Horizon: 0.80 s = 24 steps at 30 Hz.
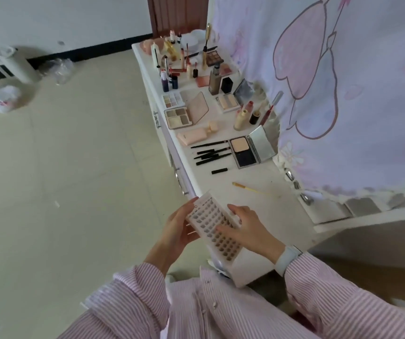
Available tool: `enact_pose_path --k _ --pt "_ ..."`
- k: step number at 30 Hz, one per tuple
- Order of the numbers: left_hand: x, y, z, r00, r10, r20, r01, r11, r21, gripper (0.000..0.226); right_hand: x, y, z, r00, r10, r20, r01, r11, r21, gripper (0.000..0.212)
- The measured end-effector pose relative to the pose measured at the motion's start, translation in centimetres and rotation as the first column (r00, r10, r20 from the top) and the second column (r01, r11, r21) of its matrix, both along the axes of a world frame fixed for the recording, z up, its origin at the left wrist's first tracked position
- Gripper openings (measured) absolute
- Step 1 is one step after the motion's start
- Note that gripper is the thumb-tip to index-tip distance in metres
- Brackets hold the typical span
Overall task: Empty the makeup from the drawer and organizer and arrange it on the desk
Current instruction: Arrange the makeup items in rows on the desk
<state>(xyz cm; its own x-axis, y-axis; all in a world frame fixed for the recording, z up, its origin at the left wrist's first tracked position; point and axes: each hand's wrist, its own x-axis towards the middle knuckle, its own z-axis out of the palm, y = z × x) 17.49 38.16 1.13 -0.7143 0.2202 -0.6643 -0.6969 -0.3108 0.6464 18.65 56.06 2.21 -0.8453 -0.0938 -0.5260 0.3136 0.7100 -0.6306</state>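
Observation:
A long white card of small false-lash clusters [211, 223] is held over the near end of the white desk [252, 204]. My left hand [179, 228] grips its left edge. My right hand [245, 226] rests on its right side with fingers spread over the rows. Farther along the desk lie an open powder compact [250, 149], several black pencils [211, 152], a pink tube [192, 136], open eyeshadow palettes [179, 116], bottles and lipsticks [243, 117], and a crowd of small cosmetics [184, 62] at the far end.
A thin yellow brush [250, 188] lies alone on the desk near me. A pink-patterned cloth [343, 94] hangs along the right side. Drawer handles [180, 182] line the desk's left face. On the tiled floor at far left stand a white jug [15, 64] and plastic bags [5, 97].

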Motion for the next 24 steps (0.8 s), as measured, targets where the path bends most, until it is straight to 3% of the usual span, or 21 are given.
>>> enact_pose_path --k 3,7,9,11,15,17,19,22,24 --pt "0.2 2.5 0.2 0.99 0.14 0.01 -0.14 0.99 -0.017 0.036 -1.2 2.1 0.2 0.988 -0.145 0.046 0.151 0.978 -0.148 0.034" --pt "1.0 4.8 -0.2 0.993 0.119 -0.003 -0.119 0.99 0.075 0.042 -1.8 3.7 -0.1 0.937 -0.256 0.236 0.311 0.921 -0.234 0.039" --pt "1.6 5.0 -0.3 0.991 0.133 -0.005 -0.128 0.961 0.245 0.052 -1.5 4.0 0.1 0.92 -0.269 0.286 0.344 0.903 -0.258 0.047" --pt "1.8 5.0 -0.2 0.987 0.161 0.024 -0.156 0.891 0.427 0.061 -1.0 4.2 0.5 0.958 -0.204 0.203 0.255 0.93 -0.265 0.047" --pt "1.0 3.7 0.2 0.975 0.176 0.138 -0.222 0.844 0.488 0.055 -0.3 4.5 1.6 0.99 0.118 -0.078 -0.128 0.982 -0.139 0.038" --pt "0.5 2.6 0.1 0.973 0.142 0.18 -0.215 0.842 0.496 0.059 -0.1 4.8 2.1 0.921 0.364 -0.139 -0.365 0.931 0.022 0.041" --pt "0.3 1.9 -0.1 0.975 0.085 0.207 -0.175 0.865 0.471 0.077 0.3 5.2 2.3 0.818 0.543 -0.189 -0.51 0.837 0.2 0.047" --pt "0.3 1.3 -0.2 0.971 0.011 0.237 -0.123 0.877 0.465 0.064 0.8 5.3 2.2 0.725 0.591 -0.353 -0.493 0.804 0.334 0.055" --pt "0.5 1.3 -0.1 0.967 0.015 0.253 -0.149 0.84 0.521 0.074 1.1 4.6 2.5 0.751 0.52 -0.406 -0.448 0.854 0.265 0.06"
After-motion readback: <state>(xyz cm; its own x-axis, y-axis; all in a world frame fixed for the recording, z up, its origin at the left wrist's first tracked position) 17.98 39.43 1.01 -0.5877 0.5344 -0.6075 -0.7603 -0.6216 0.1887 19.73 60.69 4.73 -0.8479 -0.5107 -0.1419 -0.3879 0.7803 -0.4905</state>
